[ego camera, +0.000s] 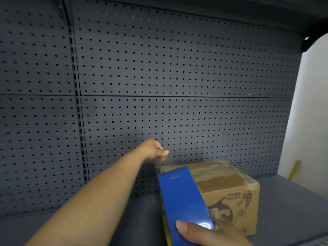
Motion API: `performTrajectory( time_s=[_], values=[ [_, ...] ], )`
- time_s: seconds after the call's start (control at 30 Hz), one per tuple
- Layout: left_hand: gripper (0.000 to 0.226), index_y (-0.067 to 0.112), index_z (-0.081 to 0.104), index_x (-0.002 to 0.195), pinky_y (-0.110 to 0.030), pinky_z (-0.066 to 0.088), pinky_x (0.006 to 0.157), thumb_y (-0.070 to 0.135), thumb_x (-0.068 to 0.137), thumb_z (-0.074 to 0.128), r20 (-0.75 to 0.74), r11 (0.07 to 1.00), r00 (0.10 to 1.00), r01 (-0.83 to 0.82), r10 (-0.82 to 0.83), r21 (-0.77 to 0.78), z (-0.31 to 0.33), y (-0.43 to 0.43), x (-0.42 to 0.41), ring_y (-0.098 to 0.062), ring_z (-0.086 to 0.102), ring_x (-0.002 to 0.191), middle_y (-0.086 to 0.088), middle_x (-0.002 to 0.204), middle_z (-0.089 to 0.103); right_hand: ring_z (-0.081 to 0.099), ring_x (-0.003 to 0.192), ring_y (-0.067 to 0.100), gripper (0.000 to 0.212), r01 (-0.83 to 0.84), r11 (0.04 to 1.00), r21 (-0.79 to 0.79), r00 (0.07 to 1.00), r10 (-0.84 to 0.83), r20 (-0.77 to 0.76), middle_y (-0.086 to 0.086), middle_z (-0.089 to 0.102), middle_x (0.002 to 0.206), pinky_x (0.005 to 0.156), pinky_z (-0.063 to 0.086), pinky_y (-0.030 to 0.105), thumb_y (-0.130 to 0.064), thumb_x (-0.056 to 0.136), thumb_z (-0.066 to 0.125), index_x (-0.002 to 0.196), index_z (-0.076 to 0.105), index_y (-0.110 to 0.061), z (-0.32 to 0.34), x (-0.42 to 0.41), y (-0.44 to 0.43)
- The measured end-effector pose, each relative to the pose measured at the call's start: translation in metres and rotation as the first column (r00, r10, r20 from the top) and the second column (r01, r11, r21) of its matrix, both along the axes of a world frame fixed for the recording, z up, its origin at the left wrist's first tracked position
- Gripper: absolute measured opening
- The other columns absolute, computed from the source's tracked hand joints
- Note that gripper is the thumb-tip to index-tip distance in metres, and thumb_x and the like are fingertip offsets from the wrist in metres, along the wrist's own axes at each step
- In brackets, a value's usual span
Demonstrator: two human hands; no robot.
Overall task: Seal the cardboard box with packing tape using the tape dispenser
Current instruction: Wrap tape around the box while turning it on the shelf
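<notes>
right hand (209,233): gripped blue tape dispenser (182,196) over cardboard box (229,189)
left hand (153,150): loosely curled, empty, beyond the box
box: sat on grey shelf (287,201)

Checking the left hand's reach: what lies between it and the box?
Nothing. In the head view the left hand hangs just above the box's far left corner, with only pegboard behind the gap.

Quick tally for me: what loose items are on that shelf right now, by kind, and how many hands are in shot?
Cardboard box: 1
Blue tape dispenser: 1
Hands: 2, left hand reaching past the box's far end, right hand gripping the dispenser
Total: 4
</notes>
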State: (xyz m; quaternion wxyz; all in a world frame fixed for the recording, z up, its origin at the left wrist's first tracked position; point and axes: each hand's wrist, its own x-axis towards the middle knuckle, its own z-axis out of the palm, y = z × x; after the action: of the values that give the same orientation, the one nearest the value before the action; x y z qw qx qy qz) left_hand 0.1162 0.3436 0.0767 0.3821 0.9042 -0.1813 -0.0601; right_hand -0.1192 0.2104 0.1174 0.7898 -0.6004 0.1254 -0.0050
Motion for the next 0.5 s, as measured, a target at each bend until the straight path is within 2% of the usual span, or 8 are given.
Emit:
performTrajectory(
  time_s=[0.03, 0.07, 0.13, 0.23, 0.3, 0.37, 0.47, 0.5],
  values=[
    [0.031, 0.002, 0.070, 0.100, -0.033, 0.038, 0.102, 0.029, 0.088, 0.061, -0.004, 1.000, 1.000, -0.002, 0.002, -0.005, -0.002, -0.001, 0.002, -0.014, 0.062, 0.091, -0.012, 0.108, 0.072, 0.068, 0.075, -0.003, 0.017, 0.087, 0.982, -0.166, 0.996, -0.085, 0.019, -0.019, 0.075, 0.083, 0.066, 0.045, 0.015, -0.016, 0.065, 0.081, 0.069, 0.067, -0.026, -0.053, -0.008, 0.029],
    [0.031, 0.002, 0.070, 0.099, -0.034, 0.039, 0.102, 0.029, 0.088, 0.061, -0.003, 1.000, 1.000, -0.003, 0.003, -0.007, -0.004, -0.002, 0.004, -0.014, 0.062, 0.091, -0.012, 0.108, 0.072, 0.068, 0.081, 0.000, 0.019, -0.144, 0.969, -0.199, 0.989, 0.145, -0.012, -0.016, 0.074, 0.089, 0.068, 0.045, 0.017, -0.016, 0.066, 0.081, 0.073, 0.067, -0.026, -0.075, -0.008, 0.028],
    [0.028, 0.004, 0.071, 0.096, -0.035, 0.040, 0.103, 0.029, 0.088, 0.061, 0.000, 1.000, 1.000, -0.002, 0.002, -0.005, -0.008, -0.004, 0.011, -0.013, 0.062, 0.089, -0.012, 0.106, 0.072, 0.067, 0.082, 0.004, 0.023, -0.192, 0.949, -0.248, 0.980, 0.200, 0.009, -0.013, 0.074, 0.089, 0.068, 0.044, 0.018, -0.019, 0.061, 0.086, 0.075, 0.069, -0.024, -0.078, -0.001, 0.015],
    [0.027, 0.003, 0.071, 0.093, -0.036, 0.044, 0.101, 0.028, 0.088, 0.061, 0.001, 1.000, 1.000, 0.005, -0.005, 0.000, -0.014, -0.007, 0.017, -0.015, 0.064, 0.088, -0.013, 0.104, 0.073, 0.065, 0.097, 0.010, 0.061, -0.157, 0.950, -0.270, 0.974, 0.194, 0.118, -0.011, 0.074, 0.099, 0.083, 0.044, 0.022, -0.032, 0.041, 0.092, 0.096, 0.071, -0.020, -0.093, -0.001, 0.014],
    [0.029, 0.002, 0.071, 0.095, -0.033, 0.045, 0.097, 0.028, 0.089, 0.060, 0.002, 1.000, 1.000, 0.007, -0.007, 0.005, -0.018, -0.010, 0.022, -0.015, 0.064, 0.086, -0.013, 0.105, 0.072, 0.055, 0.103, 0.023, 0.044, -0.172, 0.851, -0.496, 0.940, 0.293, 0.177, 0.007, 0.065, 0.104, 0.073, 0.043, 0.011, -0.012, 0.074, 0.076, 0.112, 0.062, 0.004, -0.093, -0.006, 0.016],
    [0.026, 0.005, 0.071, 0.088, -0.032, 0.046, 0.094, 0.029, 0.089, 0.060, 0.008, 1.000, 1.000, 0.010, -0.011, 0.015, -0.020, -0.012, 0.026, -0.014, 0.063, 0.082, -0.010, 0.098, 0.073, 0.049, 0.097, 0.029, 0.031, -0.076, 0.860, -0.504, 0.981, 0.156, 0.118, 0.017, 0.060, 0.101, 0.055, 0.046, 0.006, 0.016, 0.079, 0.059, 0.109, 0.055, 0.024, -0.093, 0.003, 0.014],
    [0.025, 0.011, 0.068, 0.073, -0.031, 0.049, 0.089, 0.030, 0.088, 0.061, 0.012, 0.999, 1.000, 0.008, -0.009, 0.045, -0.027, -0.017, 0.034, -0.016, 0.063, 0.077, -0.001, 0.075, 0.068, 0.056, 0.115, 0.017, 0.047, -0.123, 0.932, -0.342, 0.973, 0.180, 0.142, 0.000, 0.060, 0.124, 0.099, 0.043, 0.023, -0.014, 0.079, 0.072, 0.123, 0.057, -0.013, -0.109, 0.011, 0.007],
    [0.026, 0.008, 0.069, 0.075, -0.029, 0.049, 0.084, 0.030, 0.088, 0.061, 0.022, 0.998, 1.000, 0.002, -0.003, 0.062, -0.030, -0.018, 0.035, -0.017, 0.062, 0.076, -0.002, 0.074, 0.067, 0.055, 0.117, 0.012, 0.047, -0.101, 0.949, -0.299, 0.980, 0.148, 0.136, -0.006, 0.058, 0.127, 0.103, 0.039, 0.027, -0.021, 0.079, 0.072, 0.123, 0.056, -0.020, -0.103, 0.015, 0.008]
  ],
)
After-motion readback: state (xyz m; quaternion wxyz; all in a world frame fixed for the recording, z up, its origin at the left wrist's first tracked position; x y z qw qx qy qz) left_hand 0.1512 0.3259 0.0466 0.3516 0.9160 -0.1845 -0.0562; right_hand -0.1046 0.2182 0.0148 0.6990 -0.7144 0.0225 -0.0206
